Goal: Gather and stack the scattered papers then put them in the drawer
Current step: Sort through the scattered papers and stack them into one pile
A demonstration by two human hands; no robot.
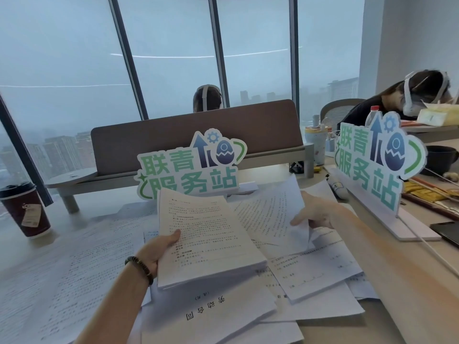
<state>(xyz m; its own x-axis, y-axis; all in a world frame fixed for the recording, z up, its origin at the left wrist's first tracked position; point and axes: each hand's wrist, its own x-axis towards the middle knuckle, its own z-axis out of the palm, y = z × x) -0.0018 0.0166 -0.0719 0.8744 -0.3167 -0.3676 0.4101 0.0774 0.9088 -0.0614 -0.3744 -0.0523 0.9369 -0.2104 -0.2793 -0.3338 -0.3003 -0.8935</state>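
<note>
White paper everywhere: my left hand (pixel 159 249) grips the gathered stack (pixel 208 244) by its left edge, thumb on top, held above the desk (pixel 409 294). My right hand (pixel 315 214) pinches one loose sheet (pixel 270 214) at its right edge. More sheets (pixel 310 269) lie scattered beneath. Thin and floppy singly, the stack looks heavier and likely to slide, so I'd hold it near mid-edge. A lidded cup (pixel 24 209) stands far left, contents hidden. No drawer is visible.

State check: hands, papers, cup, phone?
left hand: grips thick white paper stack, lifted, tilted
right hand: pinches single printed sheet, raised
loose white printed sheets: scattered flat on desk
dark red paper cup: upright, black lid on
black phone: flat, screen dark
</note>
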